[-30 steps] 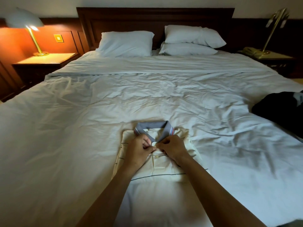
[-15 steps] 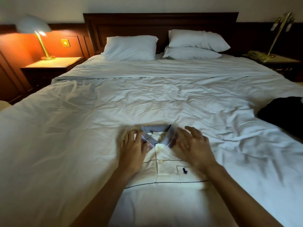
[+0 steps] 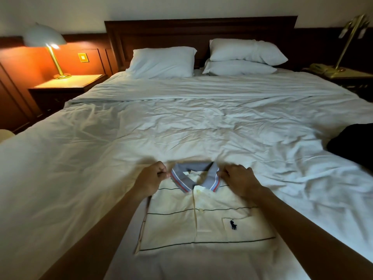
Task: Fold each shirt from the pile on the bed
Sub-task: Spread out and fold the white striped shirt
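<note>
Seen from head height, looking down along two bare forearms. Nearest, flat on the near end of a rumpled white bed (image 3: 181, 128): a cream polo shirt (image 3: 201, 225) with thin dark stripes, folded to a compact block, front up. Folded lower edge toward the viewer, grey collar (image 3: 194, 176) pointing away toward the headboard, button placket running straight near-to-far in line with the bed's length (close to square as folded, so long axis hard to judge). Small breast pocket with a dark logo on the right of the view.

At the shirt's far end, set apart with the collar between them: left hand (image 3: 152, 178) and right hand (image 3: 240, 178), knuckles up, fingers curled, each pinching the shirt right at the collar's outer edge.

Farther off at the bed's right edge, a dark heap of cloth (image 3: 353, 146), partly cut off. Beyond, three white pillows (image 3: 161, 61) against a dark wooden headboard (image 3: 201, 29); at left, a lit lamp (image 3: 45, 37) on a bedside counter (image 3: 68, 83).
</note>
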